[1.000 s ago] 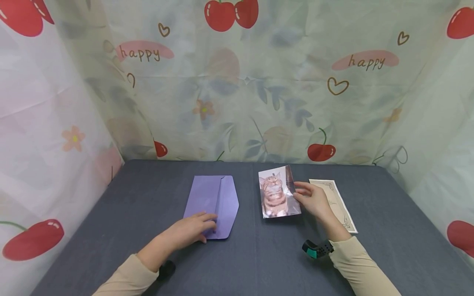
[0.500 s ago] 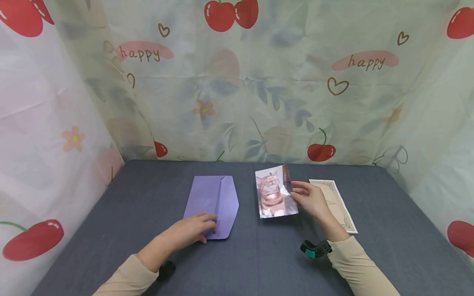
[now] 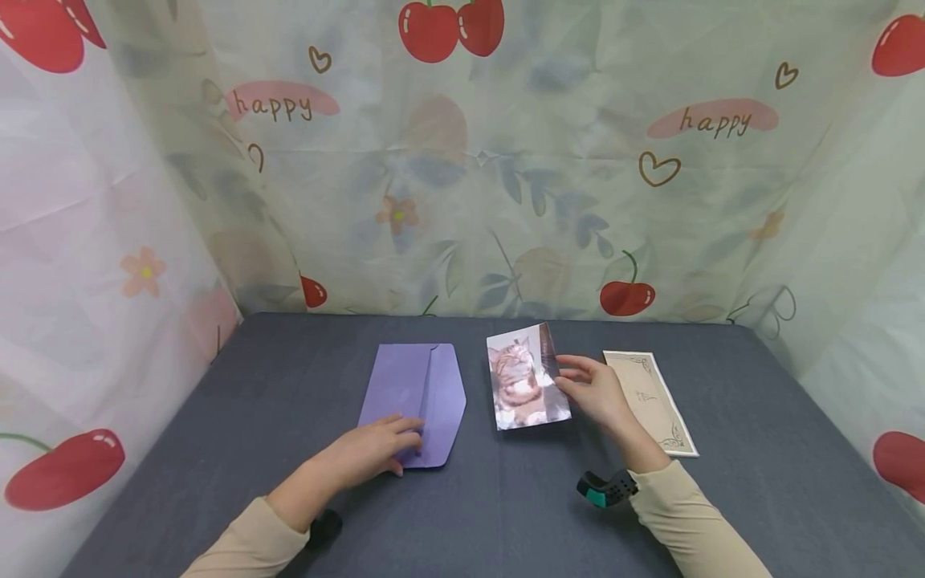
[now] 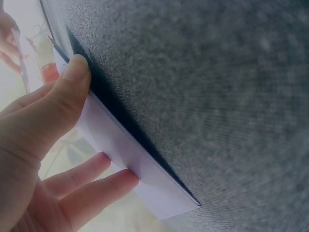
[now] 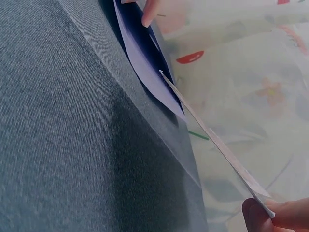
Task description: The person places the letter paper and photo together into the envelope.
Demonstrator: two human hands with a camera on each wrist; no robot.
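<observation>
A purple envelope lies on the dark table with its flap toward the right. My left hand rests on its near part; in the left wrist view, extended fingers touch the envelope's face and the thumb lies at its edge. Between thumb and fingers, my right hand pinches the right edge of a cat photo card. That card is tilted above the table, right of the envelope and apart from it. In the right wrist view, the photo card shows edge-on, and the envelope's mouth gapes slightly.
A cream card with ornamental corners lies on the table to the right, partly behind my right wrist. Patterned cloth surrounds the table at the back and sides. Black wrist straps sit under both forearms.
My right hand has moved a little to the left, carrying the photo card closer to the envelope. The left hand and the envelope have stayed where they were.
</observation>
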